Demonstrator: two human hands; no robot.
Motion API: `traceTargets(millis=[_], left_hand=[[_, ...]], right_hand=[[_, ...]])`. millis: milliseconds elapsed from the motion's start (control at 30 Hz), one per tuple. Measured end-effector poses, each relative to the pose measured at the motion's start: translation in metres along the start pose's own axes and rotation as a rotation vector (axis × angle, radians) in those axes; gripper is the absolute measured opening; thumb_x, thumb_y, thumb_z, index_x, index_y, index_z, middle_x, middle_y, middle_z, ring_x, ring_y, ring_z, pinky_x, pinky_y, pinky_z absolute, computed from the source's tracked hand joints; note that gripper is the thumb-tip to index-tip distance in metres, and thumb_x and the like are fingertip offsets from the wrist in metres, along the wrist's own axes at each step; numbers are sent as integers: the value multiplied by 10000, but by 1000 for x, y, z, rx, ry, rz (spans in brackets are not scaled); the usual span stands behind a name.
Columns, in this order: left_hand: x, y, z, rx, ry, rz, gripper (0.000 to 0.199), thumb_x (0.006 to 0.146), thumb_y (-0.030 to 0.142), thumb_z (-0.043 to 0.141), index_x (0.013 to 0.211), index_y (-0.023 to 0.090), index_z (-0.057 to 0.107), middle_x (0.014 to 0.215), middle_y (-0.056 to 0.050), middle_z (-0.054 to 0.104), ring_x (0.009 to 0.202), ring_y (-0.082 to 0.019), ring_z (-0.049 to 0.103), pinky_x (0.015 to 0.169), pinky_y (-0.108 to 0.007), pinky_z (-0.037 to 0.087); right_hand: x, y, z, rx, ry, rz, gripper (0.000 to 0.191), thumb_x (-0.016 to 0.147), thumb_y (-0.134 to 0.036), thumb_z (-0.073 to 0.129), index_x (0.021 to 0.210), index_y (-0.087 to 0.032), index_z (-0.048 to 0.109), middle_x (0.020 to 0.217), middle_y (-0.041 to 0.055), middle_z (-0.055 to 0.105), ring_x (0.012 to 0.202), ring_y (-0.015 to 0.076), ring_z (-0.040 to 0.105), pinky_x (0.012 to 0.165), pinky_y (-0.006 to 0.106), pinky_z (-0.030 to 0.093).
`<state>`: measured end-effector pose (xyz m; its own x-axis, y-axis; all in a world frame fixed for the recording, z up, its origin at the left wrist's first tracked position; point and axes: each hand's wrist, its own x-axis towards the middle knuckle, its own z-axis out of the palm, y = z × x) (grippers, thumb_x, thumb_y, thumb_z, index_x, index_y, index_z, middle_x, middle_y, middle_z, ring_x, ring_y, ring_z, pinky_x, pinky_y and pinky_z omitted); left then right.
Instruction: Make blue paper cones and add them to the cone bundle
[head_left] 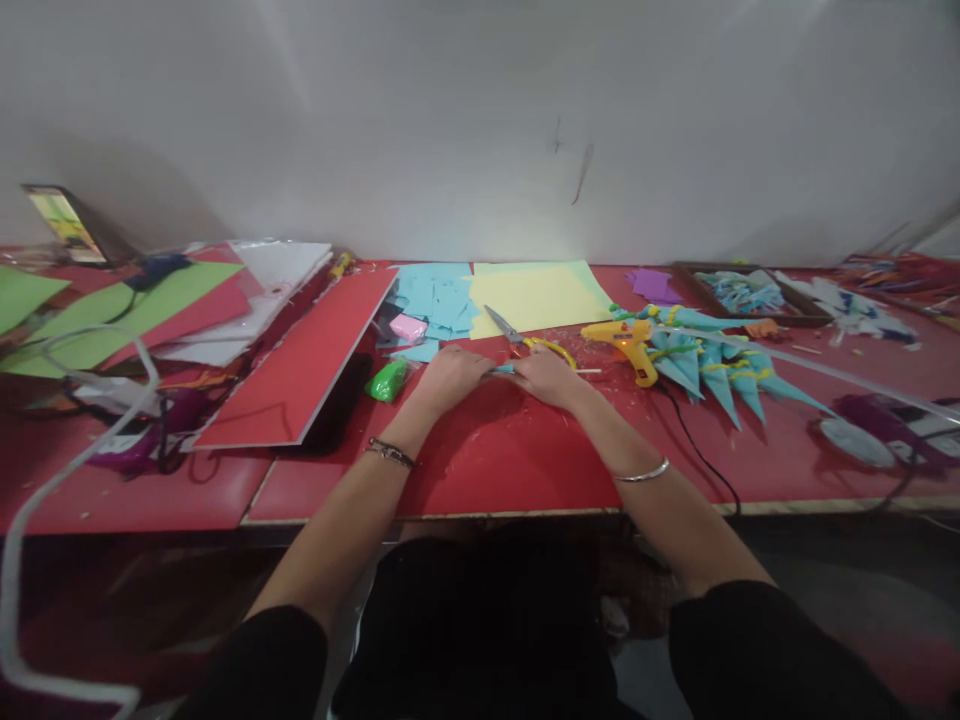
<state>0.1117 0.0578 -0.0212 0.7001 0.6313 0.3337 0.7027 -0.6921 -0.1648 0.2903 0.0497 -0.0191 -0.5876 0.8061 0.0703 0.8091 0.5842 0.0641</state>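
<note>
My left hand (457, 378) and my right hand (546, 375) are close together over the red table, fingers closed. Both pinch a small piece of light blue paper (503, 369) that shows between them. A thin white stick (590, 371) pokes out to the right of my right hand; whether the paper is wrapped around it is hidden. Just behind my right hand lie scissors with yellow handles (564, 352), blades pointing away to the left. Cut light blue paper pieces (435, 300) are piled behind my left hand. A yellow glue gun (636, 348) lies to the right.
Light blue paper cones (724, 375) with yellow trim lie beyond the glue gun. A red board (300, 370) leans at the left, near a green packet (388, 381). Pale yellow sheets (536, 290) lie at the back. A tray (810, 316), cables and a phone (67, 222) are farther out.
</note>
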Motion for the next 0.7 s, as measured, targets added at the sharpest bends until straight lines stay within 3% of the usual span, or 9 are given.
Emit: traceTargets(millis=[200, 467, 700], left_hand=[[-1, -7, 3, -136, -19, -58, 250, 818, 332, 443, 760, 199, 647, 654, -27, 645, 583, -138, 547, 535, -241, 308], [-3, -12, -3, -439, -38, -113, 207, 815, 256, 431, 740, 175, 606, 675, -4, 623, 607, -100, 509, 549, -204, 305], [-2, -9, -8, -572, -5, -181, 158, 776, 247, 465, 740, 160, 591, 619, 11, 577, 561, -96, 460, 528, -202, 297]], right_hand=[[1, 1, 1, 54, 25, -34, 308, 896, -281, 308, 971, -174, 587, 783, 64, 665, 678, 165, 517, 711, 281, 243], [4, -3, 3, 52, 119, -62, 424, 900, -379, 249, 852, -142, 598, 747, 74, 650, 638, 161, 496, 673, 274, 244], [3, -4, -1, 156, 162, -44, 377, 895, -340, 300, 853, -146, 621, 710, 50, 641, 613, 141, 489, 657, 256, 274]])
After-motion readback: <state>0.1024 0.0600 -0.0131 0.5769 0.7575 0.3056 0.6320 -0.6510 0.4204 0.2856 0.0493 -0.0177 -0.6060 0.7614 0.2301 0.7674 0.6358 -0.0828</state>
